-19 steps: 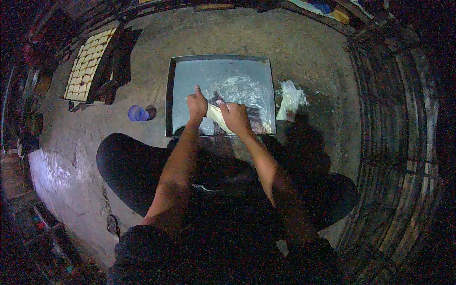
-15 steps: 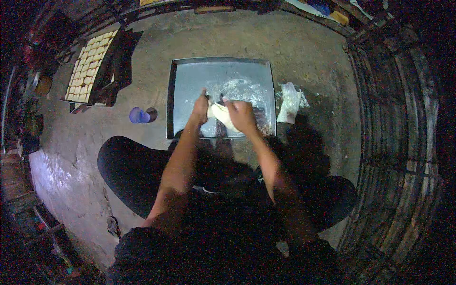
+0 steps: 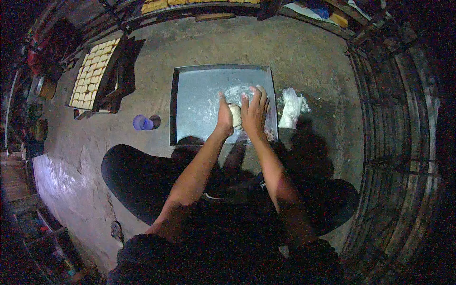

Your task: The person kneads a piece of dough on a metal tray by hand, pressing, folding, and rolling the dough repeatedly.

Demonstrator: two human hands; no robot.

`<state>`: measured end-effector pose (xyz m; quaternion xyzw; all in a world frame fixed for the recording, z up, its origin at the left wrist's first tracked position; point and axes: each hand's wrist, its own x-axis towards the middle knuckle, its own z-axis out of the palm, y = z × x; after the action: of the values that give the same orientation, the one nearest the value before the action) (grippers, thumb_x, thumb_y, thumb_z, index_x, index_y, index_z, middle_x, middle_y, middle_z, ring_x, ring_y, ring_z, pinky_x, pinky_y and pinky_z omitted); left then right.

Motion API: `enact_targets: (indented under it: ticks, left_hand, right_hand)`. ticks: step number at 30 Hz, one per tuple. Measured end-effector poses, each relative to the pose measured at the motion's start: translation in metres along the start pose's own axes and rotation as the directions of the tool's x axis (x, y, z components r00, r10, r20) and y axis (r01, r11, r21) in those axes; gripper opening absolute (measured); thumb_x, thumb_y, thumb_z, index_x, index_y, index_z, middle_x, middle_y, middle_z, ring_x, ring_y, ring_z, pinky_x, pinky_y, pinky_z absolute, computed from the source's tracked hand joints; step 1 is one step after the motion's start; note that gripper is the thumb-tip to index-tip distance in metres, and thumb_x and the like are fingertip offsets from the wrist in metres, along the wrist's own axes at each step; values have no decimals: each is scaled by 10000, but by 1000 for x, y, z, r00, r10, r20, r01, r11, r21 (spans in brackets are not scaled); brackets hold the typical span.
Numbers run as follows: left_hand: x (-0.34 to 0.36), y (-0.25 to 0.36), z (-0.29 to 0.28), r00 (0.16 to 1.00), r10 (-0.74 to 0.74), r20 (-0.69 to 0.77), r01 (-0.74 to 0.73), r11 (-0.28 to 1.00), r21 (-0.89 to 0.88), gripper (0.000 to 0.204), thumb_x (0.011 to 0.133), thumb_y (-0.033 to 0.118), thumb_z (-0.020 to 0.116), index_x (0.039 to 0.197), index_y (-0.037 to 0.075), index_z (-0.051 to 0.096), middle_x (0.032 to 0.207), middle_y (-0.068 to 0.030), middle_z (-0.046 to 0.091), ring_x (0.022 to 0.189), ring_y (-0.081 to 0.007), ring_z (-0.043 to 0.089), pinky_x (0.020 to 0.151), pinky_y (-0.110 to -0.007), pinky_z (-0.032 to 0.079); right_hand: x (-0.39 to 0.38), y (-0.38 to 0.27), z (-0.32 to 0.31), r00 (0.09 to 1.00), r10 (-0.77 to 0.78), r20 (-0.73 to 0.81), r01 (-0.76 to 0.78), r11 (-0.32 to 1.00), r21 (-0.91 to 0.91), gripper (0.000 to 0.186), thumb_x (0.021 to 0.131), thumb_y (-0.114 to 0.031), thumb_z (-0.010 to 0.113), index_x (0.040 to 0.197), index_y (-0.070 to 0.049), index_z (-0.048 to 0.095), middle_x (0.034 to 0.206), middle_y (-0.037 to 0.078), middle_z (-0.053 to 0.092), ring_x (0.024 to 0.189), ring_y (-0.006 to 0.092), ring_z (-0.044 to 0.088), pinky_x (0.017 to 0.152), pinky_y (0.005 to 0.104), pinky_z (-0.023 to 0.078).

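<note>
Dough (image 3: 235, 117): one pale, cream lump, rounded, smooth on top; sits low over the near right part of the grey tray (image 3: 195, 107), between the person's two hands; left hand (image 3: 224, 115) lies along its left side, thumb raised; right hand (image 3: 255, 113) just right of it, fingers extended and spread, unclenched; whether the left grasps the lump or only presses it, cannot tell.

White flour (image 3: 237, 90) smeared on the tray beyond the dough; clear bag (image 3: 290, 110) with white contents just right of the tray, white spill beside it; purple cup (image 3: 142, 122) on the floor (image 3: 156, 52) to the left; farther left, rows of pale pieces (image 3: 91, 76) on a raised board.

The hands cover the dough's sides; yellow items (image 3: 199, 4) cut off at the top edge; outer rim too dark to read.
</note>
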<state>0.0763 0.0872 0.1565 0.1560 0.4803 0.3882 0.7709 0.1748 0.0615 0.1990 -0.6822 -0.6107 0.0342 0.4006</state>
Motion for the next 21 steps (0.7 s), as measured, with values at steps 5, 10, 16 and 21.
enact_targets:
  ticks: [5,10,16,21]
  left_hand:
    - [6,19,2,876,410,-254,-254,840,480,808,1007,604,178,570,16,520,561,-106,524,543,-259,484,611,-454,413]
    - [-5,32,-14,738,658,-153,-446,645,621,794,1026,563,147,628,5,547,587,-115,538,559,-268,475,607,-448,411]
    - [-12,18,6,723,679,128,-532,428,731,533,1047,352,288,807,-33,567,730,-274,598,667,-474,549,675,-528,435]
    - [-5,15,-18,691,722,31,-441,387,810,513,1023,322,401,760,-70,605,707,-290,602,656,-465,577,642,-501,448]
  right_hand:
    - [-14,24,30,955,200,218,-244,948,202,286,968,-210,505,1147,12,514,1121,274,568,1023,451,559,886,498,448]
    - [-14,-47,12,760,345,551,-550,793,261,635,1007,-508,305,1158,51,563,1099,335,598,1050,503,557,906,536,418]
    - [1,-10,12,838,438,324,-507,846,167,495,995,-398,420,936,38,647,906,315,632,853,478,603,766,530,454]
    - [-24,1,39,897,267,351,-332,933,141,403,938,-355,533,860,25,642,792,277,630,796,474,621,710,520,475]
